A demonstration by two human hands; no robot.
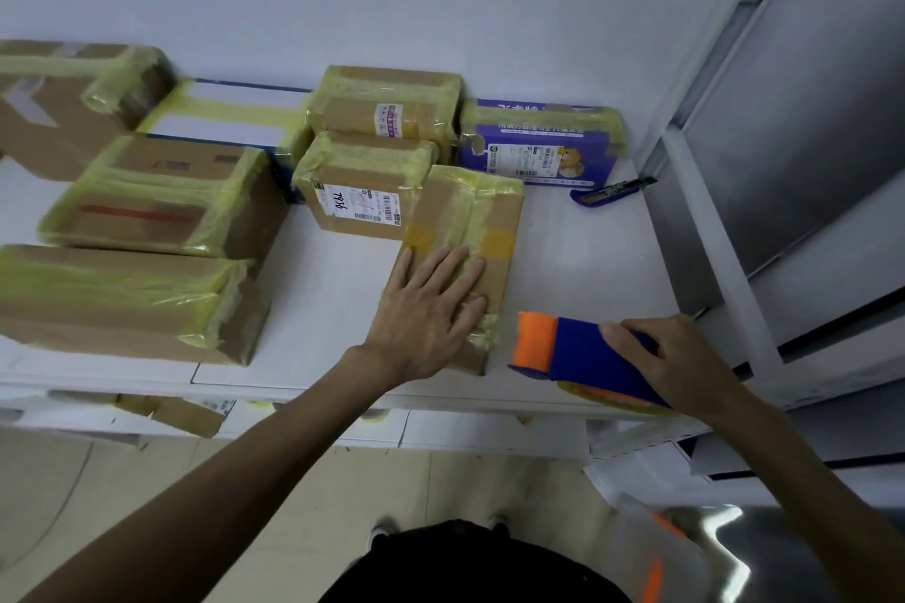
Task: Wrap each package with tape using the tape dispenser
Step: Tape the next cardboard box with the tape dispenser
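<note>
Left hand (pixel 428 309) flat, open on package (pixel 465 255); right hand (pixel 680 362) grips tape dispenser (pixel 578 350), roll mostly hidden.

This is looking like a parcel packing room: taped cardboard packages (pixel 161 196) bearing shipping labels are crowding the white table (pixel 587 250) beyond the grip, more parcels are lying on the shelf (pixel 186 414) below, and a metal rack (pixel 734 211) is standing alongside.

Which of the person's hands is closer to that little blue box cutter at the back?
Right. The right hand, holding the tape dispenser, sits nearer the box cutter; the left hand rests flat on a package, farther left.
</note>
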